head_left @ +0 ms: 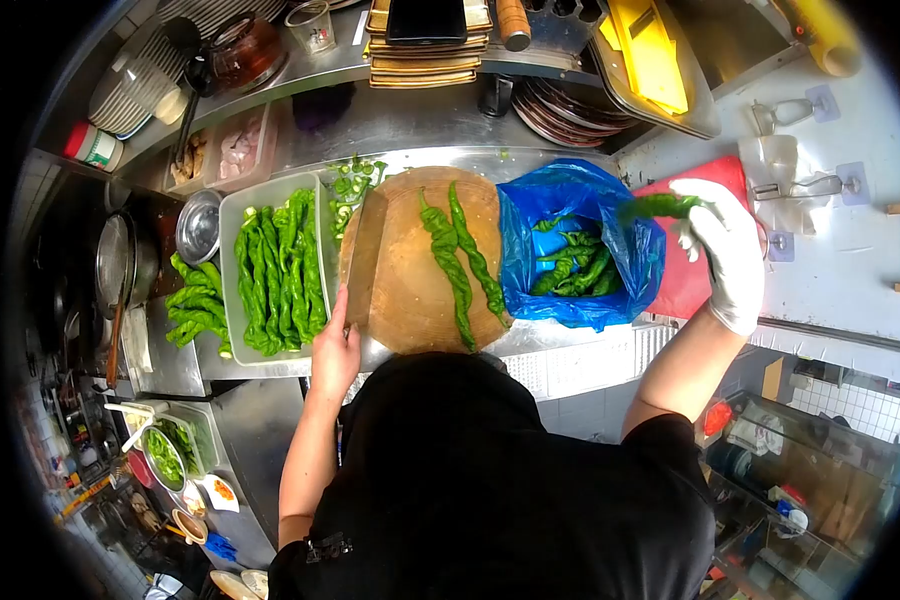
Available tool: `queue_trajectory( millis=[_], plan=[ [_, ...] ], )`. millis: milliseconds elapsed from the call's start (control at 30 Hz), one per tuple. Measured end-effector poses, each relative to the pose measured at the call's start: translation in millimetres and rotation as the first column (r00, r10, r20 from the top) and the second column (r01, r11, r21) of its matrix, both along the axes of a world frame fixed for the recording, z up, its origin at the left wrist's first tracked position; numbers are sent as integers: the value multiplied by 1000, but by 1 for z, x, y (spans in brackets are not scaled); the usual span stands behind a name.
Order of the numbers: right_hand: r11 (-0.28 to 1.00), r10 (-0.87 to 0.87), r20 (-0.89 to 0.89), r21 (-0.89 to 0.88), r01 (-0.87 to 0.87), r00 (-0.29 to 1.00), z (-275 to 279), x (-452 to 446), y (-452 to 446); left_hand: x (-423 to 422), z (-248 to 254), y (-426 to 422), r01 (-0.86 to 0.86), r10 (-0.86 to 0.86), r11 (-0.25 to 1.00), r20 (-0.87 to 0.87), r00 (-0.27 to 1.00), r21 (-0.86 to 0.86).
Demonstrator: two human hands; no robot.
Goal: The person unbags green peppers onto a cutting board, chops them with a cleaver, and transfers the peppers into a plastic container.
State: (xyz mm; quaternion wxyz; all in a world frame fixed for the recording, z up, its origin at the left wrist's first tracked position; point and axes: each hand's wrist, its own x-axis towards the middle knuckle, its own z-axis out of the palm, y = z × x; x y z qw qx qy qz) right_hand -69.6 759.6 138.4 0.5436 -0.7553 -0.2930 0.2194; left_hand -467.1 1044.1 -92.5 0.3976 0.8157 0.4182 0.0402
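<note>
My left hand point(336, 352) is bare and closed on the handle of a cleaver point(366, 262), whose blade lies along the left side of a round wooden board point(400, 300). Two long green peppers point(446, 262) rest on that board. In a white glove, my right hand point(722, 245) holds another green pepper point(660, 206) above the right edge of a blue plastic bag point(530, 290). Several green peppers point(582, 268) are inside the open bag. Left of the board, a clear container point(232, 230) holds rows of green peppers point(280, 270).
More peppers point(198, 303) and a metal bowl point(199, 226) are left of the container. Cut pepper ends point(355, 183) lie behind the board. A red sheet point(680, 272) is beside the bag. Stacked plates point(570, 112) and trays point(428, 62) occupy the shelf behind.
</note>
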Motion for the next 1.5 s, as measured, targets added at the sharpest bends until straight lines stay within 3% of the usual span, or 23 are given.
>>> queue_trajectory(
  millis=[100,133,233,300,400,500,533,567,633,700,733,767,867,967,1300,1500],
  plan=[
    [981,-43,-116,183,64,992,-10,-5,22,1,4,0,2,-3,1000,-31,1000,-14],
    [983,-100,-137,138,119,986,-12,-13,37,1,5,1,1,-2,1000,-39,999,-20],
    [952,-152,-20,266,152,988,-46,-37,80,2,6,1,8,-9,1000,-53,999,-17],
    [966,-36,-50,253,48,998,-88,-53,91,3,4,1,13,-14,1000,-28,1000,-11],
    [976,96,130,-206,-68,987,-167,-77,97,-3,-4,0,5,-4,1000,31,1000,-1],
    [827,376,169,-504,-248,911,-234,-86,88,-2,-6,-2,7,-8,1000,33,999,5],
    [884,344,482,-455,-105,806,-243,-98,90,-1,-4,-1,7,-7,1000,12,1000,-8],
    [949,258,738,-314,-22,623,-250,-100,94,-1,-2,-1,9,-9,1000,-10,1000,-20],
    [936,264,667,-351,-18,696,-226,-120,109,-3,-6,-1,18,-18,1000,15,1000,-3],
    [843,400,572,-536,-43,716,-224,-145,115,-3,-9,2,42,-44,998,42,998,46],
    [777,490,634,-629,31,598,-237,-156,116,-3,-10,2,60,-64,995,55,996,80],
    [711,570,596,-702,22,565,-249,-162,118,-4,-10,3,77,-85,991,67,994,112],
    [794,515,678,-608,6,524,-272,-160,131,-6,-1,4,129,-145,968,64,987,213],
    [863,442,699,-503,-54,562,-243,-155,143,-12,12,5,181,-197,929,18,980,322],
    [812,519,625,-574,-108,583,-241,-106,139,-8,7,15,330,-316,869,-99,943,368],
    [796,528,610,-599,-93,591,-235,-104,139,5,20,19,329,-326,862,-75,942,386]
  ],
)
